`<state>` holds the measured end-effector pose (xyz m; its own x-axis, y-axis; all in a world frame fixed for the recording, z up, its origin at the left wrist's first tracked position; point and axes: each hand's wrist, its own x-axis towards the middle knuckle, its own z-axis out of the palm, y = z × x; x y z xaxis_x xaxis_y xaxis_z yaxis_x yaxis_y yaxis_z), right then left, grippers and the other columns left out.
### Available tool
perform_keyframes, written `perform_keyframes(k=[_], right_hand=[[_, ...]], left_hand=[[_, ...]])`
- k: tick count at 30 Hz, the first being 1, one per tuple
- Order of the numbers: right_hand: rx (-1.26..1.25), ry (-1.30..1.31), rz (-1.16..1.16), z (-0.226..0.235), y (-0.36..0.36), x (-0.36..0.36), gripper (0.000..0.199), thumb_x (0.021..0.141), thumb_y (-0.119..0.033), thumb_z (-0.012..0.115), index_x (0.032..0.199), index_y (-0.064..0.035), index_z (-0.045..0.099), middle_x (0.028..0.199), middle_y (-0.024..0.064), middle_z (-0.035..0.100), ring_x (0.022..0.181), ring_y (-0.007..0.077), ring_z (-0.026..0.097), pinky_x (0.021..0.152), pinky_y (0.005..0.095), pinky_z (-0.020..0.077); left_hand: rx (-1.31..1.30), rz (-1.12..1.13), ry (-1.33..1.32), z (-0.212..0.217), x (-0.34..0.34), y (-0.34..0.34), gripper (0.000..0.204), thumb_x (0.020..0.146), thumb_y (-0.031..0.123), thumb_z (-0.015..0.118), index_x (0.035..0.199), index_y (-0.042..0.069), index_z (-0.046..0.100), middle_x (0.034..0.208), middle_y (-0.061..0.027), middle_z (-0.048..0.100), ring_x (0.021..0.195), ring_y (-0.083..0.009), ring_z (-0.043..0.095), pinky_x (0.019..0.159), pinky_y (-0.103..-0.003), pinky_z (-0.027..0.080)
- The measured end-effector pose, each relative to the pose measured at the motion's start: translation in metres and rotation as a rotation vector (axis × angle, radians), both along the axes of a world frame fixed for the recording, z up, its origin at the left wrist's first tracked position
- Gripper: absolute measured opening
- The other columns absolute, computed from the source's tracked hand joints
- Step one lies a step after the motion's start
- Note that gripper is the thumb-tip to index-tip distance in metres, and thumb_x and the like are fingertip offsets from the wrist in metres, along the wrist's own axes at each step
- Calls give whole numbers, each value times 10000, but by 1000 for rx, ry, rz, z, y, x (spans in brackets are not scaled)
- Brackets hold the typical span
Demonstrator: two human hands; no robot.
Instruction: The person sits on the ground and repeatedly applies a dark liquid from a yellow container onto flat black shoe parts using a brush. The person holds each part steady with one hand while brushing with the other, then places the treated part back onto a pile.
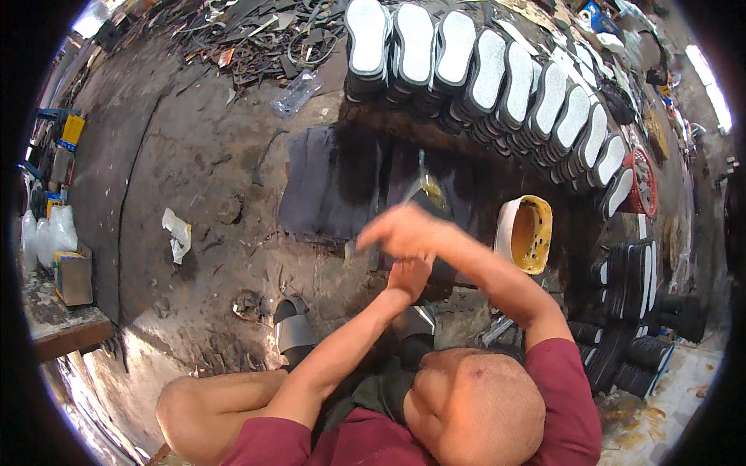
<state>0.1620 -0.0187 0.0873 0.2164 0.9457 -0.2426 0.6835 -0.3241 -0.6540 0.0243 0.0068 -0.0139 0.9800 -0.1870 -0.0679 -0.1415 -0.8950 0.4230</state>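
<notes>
My right hand is raised over a row of dark sole pieces laid flat on the floor. It grips a thin brush, which is blurred and has yellowish glue at its tip. Just below it, my left hand reaches forward and touches a dark piece; whether the fingers close on it is hidden. A white tub of yellow glue stands to the right of my hands.
A curved row of white-faced shoe soles lines the far side. Stacks of black soles and a red basket are at the right. Scrap litter, a plastic bottle, crumpled paper and my sandal lie on the stained floor.
</notes>
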Motion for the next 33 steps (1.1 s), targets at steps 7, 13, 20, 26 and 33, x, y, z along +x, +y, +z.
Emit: perform_keyframes(k=[7, 13, 20, 26, 33], right_hand=[[-207, -442, -554, -36, -41, 118, 344, 931, -216, 703, 1241, -362, 732, 1038, 81, 786, 953, 344, 755, 805, 510, 599], [22, -445, -239, -79, -49, -26, 441, 860, -127, 666, 1279, -258, 706, 1052, 80, 763, 979, 331, 748, 785, 477, 598], [88, -543, -245, -46, -49, -124, 393, 879, -125, 667, 1269, -158, 692, 1168, 53, 732, 1018, 250, 735, 826, 378, 601], [575, -178, -724, 12, -101, -42, 346, 856, 47, 748, 1188, -50, 745, 1171, 121, 768, 1102, 293, 726, 965, 397, 571], [354, -321, -485, -51, -96, 106, 425, 809, 1, 681, 1128, -245, 817, 1154, 23, 785, 1055, 285, 731, 892, 408, 587]], left_hand=[[-142, -196, -51, 3, 10, 28, 714, 816, 3, 660, 1510, -2, 492, 1626, -170, 432, 1553, -352, 350, 1287, -443, 313], [-264, -101, 120, 5, -27, -7, 527, 866, 125, 660, 1387, 57, 611, 1364, -195, 645, 1279, -382, 615, 1128, -481, 469], [-298, -416, 22, -1, -86, -68, 625, 1006, 280, 496, 1613, 164, 402, 1690, -92, 381, 1545, -292, 381, 1275, -464, 286], [-328, -205, -165, 7, -53, -39, 527, 885, 73, 598, 1410, 55, 630, 1567, -113, 551, 1427, -295, 552, 872, -434, 622], [-97, -30, -209, -20, -20, -23, 587, 837, -31, 617, 1411, 90, 635, 1568, -74, 558, 1450, -213, 533, 802, -347, 638]])
